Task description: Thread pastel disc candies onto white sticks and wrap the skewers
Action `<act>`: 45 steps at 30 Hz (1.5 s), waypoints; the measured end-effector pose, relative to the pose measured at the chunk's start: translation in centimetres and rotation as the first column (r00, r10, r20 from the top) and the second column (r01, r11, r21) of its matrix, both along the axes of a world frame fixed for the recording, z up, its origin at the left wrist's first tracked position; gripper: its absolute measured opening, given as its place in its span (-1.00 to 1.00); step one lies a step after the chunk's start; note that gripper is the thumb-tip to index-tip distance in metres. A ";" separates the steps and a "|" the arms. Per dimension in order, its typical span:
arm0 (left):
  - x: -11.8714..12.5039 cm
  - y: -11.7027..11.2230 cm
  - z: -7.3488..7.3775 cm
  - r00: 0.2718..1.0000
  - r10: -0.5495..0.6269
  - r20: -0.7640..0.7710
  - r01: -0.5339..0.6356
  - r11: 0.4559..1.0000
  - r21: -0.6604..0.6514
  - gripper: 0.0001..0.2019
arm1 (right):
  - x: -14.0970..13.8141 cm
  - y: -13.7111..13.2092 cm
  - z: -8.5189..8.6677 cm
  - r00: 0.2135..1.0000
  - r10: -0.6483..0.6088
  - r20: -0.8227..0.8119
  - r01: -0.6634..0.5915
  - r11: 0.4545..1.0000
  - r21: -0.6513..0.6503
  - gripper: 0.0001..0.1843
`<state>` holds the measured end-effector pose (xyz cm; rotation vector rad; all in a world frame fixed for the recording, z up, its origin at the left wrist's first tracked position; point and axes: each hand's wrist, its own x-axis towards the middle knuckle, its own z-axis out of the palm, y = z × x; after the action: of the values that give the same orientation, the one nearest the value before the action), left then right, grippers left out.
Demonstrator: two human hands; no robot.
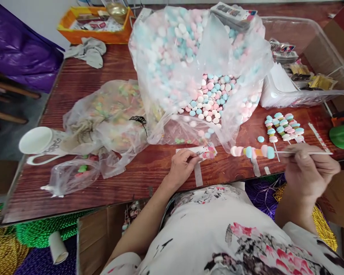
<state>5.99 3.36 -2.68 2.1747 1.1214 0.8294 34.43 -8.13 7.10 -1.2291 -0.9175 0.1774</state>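
My right hand (305, 170) pinches the bare end of a white stick, holding a candy skewer (252, 152) level over the table's front edge. Threaded on it are soft-looking pink, blue, white, yellow and orange pieces. At the table's front, my left hand (182, 168) has its thumb and fingers together on the edge of some small printed wrappers (208, 152). Beyond both hands lies a large clear bag (166, 76), its mouth facing me, with loose pastel candies (213, 93) inside. Several similar skewers (283, 128) lie side by side at the right, near one loose blue candy (260, 139).
Left of the large bag are a second candy bag (111, 110), a white mug (36, 141) and a small clear bag (71, 175). A clear plastic bin (304, 26) stands back right, a green tape roll (342, 136) at the right edge, an orange tray (71, 36) back left.
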 end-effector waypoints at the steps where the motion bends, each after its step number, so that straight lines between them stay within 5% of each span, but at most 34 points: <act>1: 0.0 0.0 0.0 1.000 0.019 0.017 -0.019 1.000 -0.017 -0.82 | -0.7 0.6 -0.3 0.998 0.045 -0.034 -0.045 0.999 0.005 -0.90; 10: 0.4 -0.2 0.9 0.994 0.010 0.109 -0.001 0.997 -0.081 -0.82 | -3.6 3.0 -2.7 0.958 0.269 -0.101 -0.280 0.953 -0.114 -0.85; 17: 0.6 0.4 1.2 0.974 -0.221 -0.041 0.224 0.963 0.150 -0.86 | -3.5 4.0 -3.4 0.883 0.436 -0.173 -0.463 0.870 -0.169 -0.87; 20: 0.5 0.7 1.8 0.971 -0.221 -0.088 0.235 0.950 0.204 -0.92 | -3.7 4.5 -3.6 0.847 0.471 -0.246 -0.510 0.851 -0.127 -0.88; 23: 0.5 0.8 2.7 0.970 -0.224 -0.100 0.241 0.944 0.227 -0.74 | -3.9 4.6 -3.5 0.800 0.524 -0.294 -0.563 0.824 -0.063 -0.91; 31: 1.5 0.0 3.3 0.942 -0.332 -0.057 0.330 0.943 -0.044 -0.73 | -4.5 4.3 -2.8 0.831 0.551 -0.076 -0.556 0.824 -0.111 -0.87; 35: 2.0 -0.7 2.9 0.955 -0.279 -0.098 0.274 0.960 -0.055 -0.64 | -5.0 5.1 -3.1 0.764 0.592 -0.259 -0.627 0.775 -0.078 -0.90; 39: 1.8 -1.1 2.7 0.971 -0.222 -0.092 0.209 0.968 -0.138 -0.60 | -5.1 6.0 -3.2 0.757 0.535 -0.374 -0.582 0.813 -0.015 -0.90; 42: 1.6 -1.2 3.3 0.967 -0.239 0.085 0.253 0.888 -0.384 -0.62 | -4.8 6.3 -3.1 0.741 0.591 -0.318 -0.625 0.780 -0.008 -0.92; 45: 1.6 -1.2 4.3 0.937 -0.209 0.281 0.345 0.685 -0.641 -0.60 | -4.1 6.7 -2.9 0.683 0.680 -0.268 -0.712 0.701 -0.036 -0.90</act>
<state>7.55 2.17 1.63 1.5389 0.7907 0.3708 30.37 -1.47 4.15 -0.8909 -1.1427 1.0050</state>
